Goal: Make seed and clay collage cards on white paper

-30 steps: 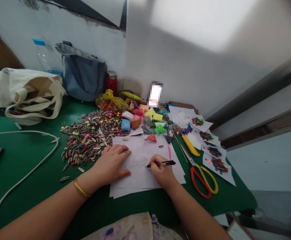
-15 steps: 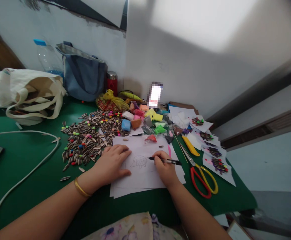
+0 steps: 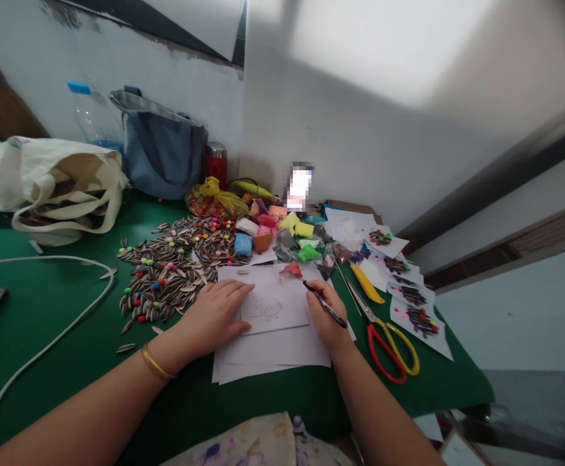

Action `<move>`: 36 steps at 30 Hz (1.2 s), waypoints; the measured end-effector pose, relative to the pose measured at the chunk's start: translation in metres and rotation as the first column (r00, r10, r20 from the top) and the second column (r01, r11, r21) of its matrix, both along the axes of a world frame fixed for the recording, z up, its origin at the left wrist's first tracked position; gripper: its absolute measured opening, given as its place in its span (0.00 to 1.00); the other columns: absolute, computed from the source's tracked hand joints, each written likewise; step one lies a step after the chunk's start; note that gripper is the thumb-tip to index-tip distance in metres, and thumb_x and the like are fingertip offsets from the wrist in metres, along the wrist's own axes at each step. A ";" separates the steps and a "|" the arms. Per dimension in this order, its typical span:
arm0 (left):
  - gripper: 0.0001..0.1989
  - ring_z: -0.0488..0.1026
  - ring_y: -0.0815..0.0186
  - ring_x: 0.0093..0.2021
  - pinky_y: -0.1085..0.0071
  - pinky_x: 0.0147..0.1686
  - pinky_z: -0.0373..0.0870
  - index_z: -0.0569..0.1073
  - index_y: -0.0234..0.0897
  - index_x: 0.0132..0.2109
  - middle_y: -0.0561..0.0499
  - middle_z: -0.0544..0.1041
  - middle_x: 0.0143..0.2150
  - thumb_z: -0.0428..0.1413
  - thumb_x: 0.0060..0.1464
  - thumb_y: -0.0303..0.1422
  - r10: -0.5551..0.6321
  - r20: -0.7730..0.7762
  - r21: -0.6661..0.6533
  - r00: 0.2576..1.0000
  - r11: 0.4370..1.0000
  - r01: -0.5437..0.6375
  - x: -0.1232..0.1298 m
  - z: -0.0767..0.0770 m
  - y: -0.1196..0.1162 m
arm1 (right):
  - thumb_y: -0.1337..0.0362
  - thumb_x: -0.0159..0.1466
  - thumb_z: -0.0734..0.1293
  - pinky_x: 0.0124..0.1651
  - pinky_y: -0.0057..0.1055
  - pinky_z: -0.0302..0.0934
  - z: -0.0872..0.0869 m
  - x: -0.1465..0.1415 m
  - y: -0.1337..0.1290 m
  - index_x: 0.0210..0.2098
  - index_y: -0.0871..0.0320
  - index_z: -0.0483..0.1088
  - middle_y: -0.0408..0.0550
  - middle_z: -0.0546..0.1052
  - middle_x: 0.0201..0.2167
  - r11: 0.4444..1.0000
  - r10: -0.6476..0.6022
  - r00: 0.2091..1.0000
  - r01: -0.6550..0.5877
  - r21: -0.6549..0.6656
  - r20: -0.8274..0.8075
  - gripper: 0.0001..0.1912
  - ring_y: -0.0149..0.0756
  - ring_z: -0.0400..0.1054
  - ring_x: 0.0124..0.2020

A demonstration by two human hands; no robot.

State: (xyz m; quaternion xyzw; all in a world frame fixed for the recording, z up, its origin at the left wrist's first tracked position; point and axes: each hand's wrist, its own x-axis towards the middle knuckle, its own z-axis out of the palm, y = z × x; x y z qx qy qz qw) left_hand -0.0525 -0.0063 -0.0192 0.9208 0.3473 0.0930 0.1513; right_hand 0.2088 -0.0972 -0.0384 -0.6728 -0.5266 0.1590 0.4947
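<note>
My left hand [image 3: 221,315] lies flat, fingers spread, across the left side of a small sheet of paper [image 3: 289,315]. On that sheet is a pen drawing of a hedgehog-like animal [image 3: 265,309]. Larger white sheets [image 3: 277,349] lie beneath it. In my right hand [image 3: 327,317] is a black pen [image 3: 329,307], gripped between the fingers, its tip off the drawing, up and to the right of it. A red piece of clay in clear wrap [image 3: 292,270] sits just beyond the paper's upper edge.
A heap of striped sunflower seeds [image 3: 166,272] with coloured beads spreads at left. Wrapped clay blocks [image 3: 263,241] lie behind the paper. To the right are scissors [image 3: 379,323], a yellow cutter [image 3: 367,283] and cards with seed figures [image 3: 420,321]. A white cable [image 3: 54,336] crosses the left side.
My right hand and the pen have moved away from the drawing, to the right and slightly up. The small sheet's edge now shows more plainly. My left hand stays nearly in place.
</note>
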 end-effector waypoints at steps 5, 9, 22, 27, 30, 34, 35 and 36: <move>0.35 0.61 0.49 0.64 0.53 0.61 0.53 0.65 0.44 0.64 0.45 0.67 0.65 0.62 0.50 0.46 0.005 -0.003 0.021 1.000 1.000 -0.005 0.001 0.001 -0.001 | 0.65 0.62 0.61 0.41 0.33 0.65 0.001 -0.009 -0.001 0.36 0.56 0.74 0.47 0.78 0.34 0.990 0.103 0.995 -0.103 -0.100 -0.007 0.09 0.39 0.72 0.37; 0.34 0.60 0.48 0.64 0.52 0.61 0.52 0.68 0.45 0.61 0.45 0.67 0.64 0.63 0.49 0.47 -0.027 -0.028 0.028 0.999 0.999 0.028 0.002 -0.001 -0.001 | 0.67 0.60 0.60 0.35 0.31 0.62 0.003 -0.017 -0.002 0.28 0.56 0.71 0.44 0.75 0.27 0.978 0.143 0.989 -0.135 -0.157 0.040 0.09 0.37 0.70 0.32; 0.34 0.62 0.48 0.63 0.52 0.59 0.53 0.69 0.46 0.61 0.46 0.68 0.64 0.63 0.48 0.48 -0.033 -0.027 0.044 0.999 0.998 0.034 0.001 -0.005 0.000 | 0.66 0.61 0.60 0.37 0.31 0.61 0.002 -0.017 -0.001 0.29 0.56 0.71 0.44 0.75 0.28 0.974 0.151 0.988 -0.143 -0.173 0.032 0.09 0.37 0.69 0.33; 0.33 0.62 0.47 0.63 0.51 0.60 0.53 0.69 0.46 0.61 0.45 0.68 0.64 0.63 0.48 0.48 -0.036 -0.022 0.038 0.999 0.999 0.037 0.001 -0.004 0.000 | 0.66 0.61 0.59 0.36 0.31 0.61 0.002 -0.018 -0.001 0.30 0.56 0.71 0.44 0.75 0.28 0.973 0.153 0.987 -0.143 -0.180 0.041 0.09 0.37 0.69 0.33; 0.33 0.62 0.47 0.63 0.52 0.60 0.53 0.69 0.46 0.61 0.45 0.68 0.63 0.63 0.48 0.47 -0.038 -0.011 0.032 0.999 0.999 0.038 0.000 -0.004 0.000 | 0.67 0.60 0.59 0.36 0.31 0.61 0.003 -0.018 0.000 0.30 0.56 0.71 0.44 0.75 0.28 0.972 0.153 0.987 -0.144 -0.186 0.037 0.09 0.37 0.69 0.33; 0.34 0.62 0.47 0.63 0.52 0.60 0.53 0.70 0.46 0.60 0.45 0.68 0.63 0.64 0.47 0.48 -0.035 0.002 0.023 0.999 0.999 0.035 0.000 -0.005 0.000 | 0.67 0.60 0.59 0.36 0.31 0.61 0.005 -0.018 0.000 0.29 0.56 0.71 0.44 0.74 0.27 0.973 0.156 0.987 -0.145 -0.182 0.048 0.09 0.37 0.69 0.33; 0.34 0.62 0.47 0.63 0.51 0.60 0.53 0.70 0.46 0.60 0.45 0.68 0.63 0.64 0.47 0.48 -0.036 0.000 0.023 0.999 0.999 0.036 0.000 -0.005 0.000 | 0.67 0.60 0.59 0.36 0.31 0.61 0.005 -0.018 -0.001 0.29 0.56 0.71 0.44 0.74 0.27 0.973 0.158 0.986 -0.147 -0.180 0.050 0.09 0.37 0.69 0.33; 0.34 0.62 0.47 0.63 0.51 0.60 0.53 0.70 0.45 0.60 0.45 0.68 0.63 0.64 0.47 0.48 -0.038 -0.002 0.022 0.999 0.999 0.038 0.000 -0.005 0.000 | 0.67 0.60 0.59 0.36 0.31 0.61 0.005 -0.018 -0.001 0.29 0.56 0.71 0.44 0.75 0.27 0.973 0.159 0.986 -0.147 -0.178 0.051 0.09 0.37 0.69 0.33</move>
